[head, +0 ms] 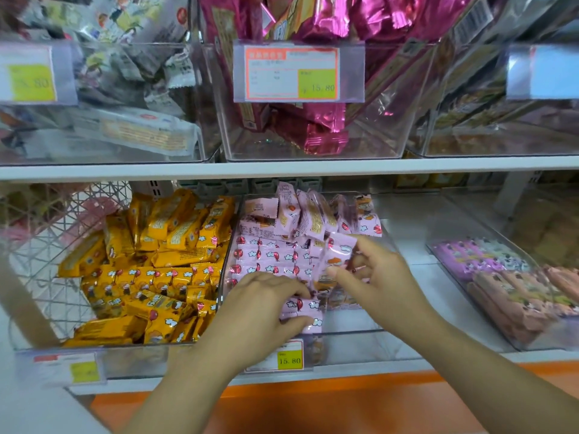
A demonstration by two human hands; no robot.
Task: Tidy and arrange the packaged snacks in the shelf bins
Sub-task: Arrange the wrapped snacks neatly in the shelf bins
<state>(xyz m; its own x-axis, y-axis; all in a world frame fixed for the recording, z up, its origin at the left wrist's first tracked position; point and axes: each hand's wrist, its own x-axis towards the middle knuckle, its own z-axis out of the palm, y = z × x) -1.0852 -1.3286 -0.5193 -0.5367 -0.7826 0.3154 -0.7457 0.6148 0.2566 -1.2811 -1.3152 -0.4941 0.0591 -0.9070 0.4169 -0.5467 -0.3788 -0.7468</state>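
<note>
Reaching into the clear middle bin (354, 332) on the lower shelf, both hands are busy with the pink packs (266, 255) that fill it. The left hand (263, 308) is at the front of this bin. Its fingers curl over a small front stack (305, 308) of pink packs and its thumb is tucked under, so it grips them tight. The right hand (379, 274) is a bit further back in the bin, on the right side. Its thumb and fingers pinch one lifted pack (336, 255), which stands on end and leans a little above the others. Many pink packs lie flat in neat rows on the left side of the bin, and more stand in a bunch at the back. A price tag (289, 355) with a yellow patch is stuck on the front of the bin, just under the left hand. Just left of the bin, yellow packs (150, 277) are piled in a messy heap. Further left is a white wire basket (47, 233). To the right of the bin, well apart, purple packs (463, 255) and peach packs (517, 292) lie in another clear box. Above the bin, over the white shelf board (282, 169), shiny dark pink bags (313, 126) sit in a clear tub. Below the bin runs an orange strip (313, 393).
</note>
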